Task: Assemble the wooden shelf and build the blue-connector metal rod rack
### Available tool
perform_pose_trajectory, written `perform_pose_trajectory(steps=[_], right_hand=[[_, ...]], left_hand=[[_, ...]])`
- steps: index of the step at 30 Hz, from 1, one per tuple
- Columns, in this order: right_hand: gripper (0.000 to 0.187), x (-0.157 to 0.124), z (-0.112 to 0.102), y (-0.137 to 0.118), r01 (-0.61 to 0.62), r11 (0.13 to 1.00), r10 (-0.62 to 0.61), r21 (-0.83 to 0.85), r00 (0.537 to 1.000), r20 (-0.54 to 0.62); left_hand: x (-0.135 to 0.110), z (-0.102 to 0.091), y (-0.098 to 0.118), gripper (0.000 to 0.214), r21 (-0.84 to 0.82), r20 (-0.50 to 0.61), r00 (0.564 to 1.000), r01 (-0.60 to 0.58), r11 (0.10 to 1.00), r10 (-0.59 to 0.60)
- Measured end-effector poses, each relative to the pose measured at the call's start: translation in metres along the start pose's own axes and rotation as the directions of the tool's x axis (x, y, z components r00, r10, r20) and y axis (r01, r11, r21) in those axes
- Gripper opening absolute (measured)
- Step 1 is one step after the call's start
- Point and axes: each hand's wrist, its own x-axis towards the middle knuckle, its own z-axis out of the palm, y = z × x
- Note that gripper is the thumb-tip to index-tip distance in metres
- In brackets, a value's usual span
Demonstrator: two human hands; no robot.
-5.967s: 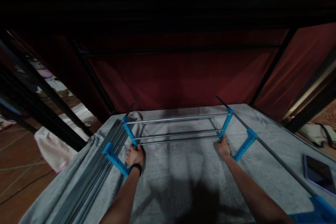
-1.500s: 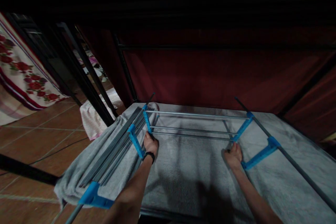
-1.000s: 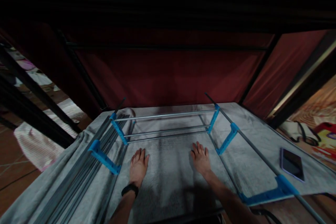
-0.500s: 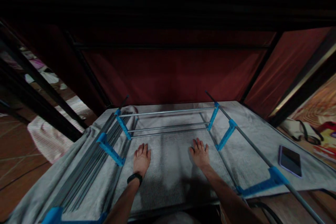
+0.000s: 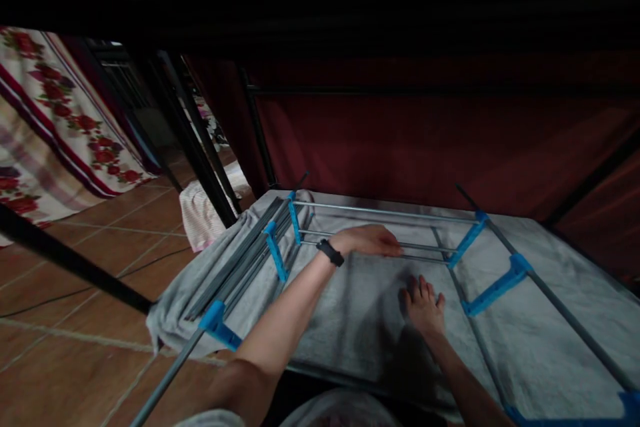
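Observation:
A rack frame of grey metal rods (image 5: 385,215) joined by blue plastic connectors (image 5: 493,285) lies on a grey towel (image 5: 350,327) spread over a low surface. My left hand (image 5: 367,240), with a black band on its wrist, reaches across to the right and lies over the frame's middle rods, fingers stretched out together. My right hand (image 5: 424,303) rests flat on the towel just in front of the frame, fingers spread, holding nothing. A bundle of loose grey rods (image 5: 235,260) lies along the towel's left edge.
Dark red fabric panels (image 5: 425,140) on a black frame close off the back. Black slanted poles (image 5: 190,133) stand at the left. A floral cloth (image 5: 60,120) hangs at far left over a brown tiled floor (image 5: 75,260), where a pale striped cloth (image 5: 200,213) lies.
My left hand has lifted off the towel and reached right over the frame's rods. My right hand stays flat on the towel. The view has swung left, so the phone is out of sight.

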Motion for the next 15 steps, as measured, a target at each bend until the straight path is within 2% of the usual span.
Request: perform_pose_trajectory(steps=[3,5,7,9,10,11,13,15], right_hand=[[0.06,0.0,0.0,0.002,0.007,1.0,-0.007,-0.004,1.0,0.01],[0.059,-0.001,0.001,0.003,0.034,0.999,-0.034,-0.018,0.999,-0.004],[0.058,-0.002,0.002,0.004,0.053,0.998,-0.054,-0.032,0.998,-0.018],[0.059,-0.002,0.002,0.005,0.047,0.998,-0.048,-0.033,0.999,-0.026],[0.059,-0.003,0.002,0.005,0.041,0.999,-0.042,-0.031,0.999,-0.03],[0.059,-0.003,0.002,0.005,0.037,0.999,-0.038,-0.028,0.999,-0.038],[0.06,-0.004,0.001,0.005,0.044,0.999,-0.045,-0.022,0.997,-0.062],[0.059,-0.006,-0.001,0.004,0.064,0.998,-0.066,-0.018,0.994,-0.086]], left_hand=[[-0.019,-0.059,0.055,0.04,-0.151,0.026,0.998,-0.054,0.987,0.058],[-0.037,-0.095,0.074,0.038,-0.186,0.002,1.0,-0.029,0.982,0.03],[-0.061,-0.126,0.069,0.034,-0.179,-0.106,0.993,0.035,0.983,-0.054],[-0.088,-0.147,0.041,0.03,-0.168,-0.245,0.954,0.137,0.976,-0.176],[-0.103,-0.152,0.021,0.028,-0.173,-0.321,0.917,0.188,0.967,-0.236],[-0.118,-0.154,-0.002,0.025,-0.195,-0.414,0.859,0.24,0.951,-0.302],[-0.15,-0.144,-0.047,0.02,-0.256,-0.596,0.678,0.347,0.902,-0.43],[-0.18,-0.117,-0.082,0.022,-0.322,-0.677,0.505,0.451,0.833,-0.535]])
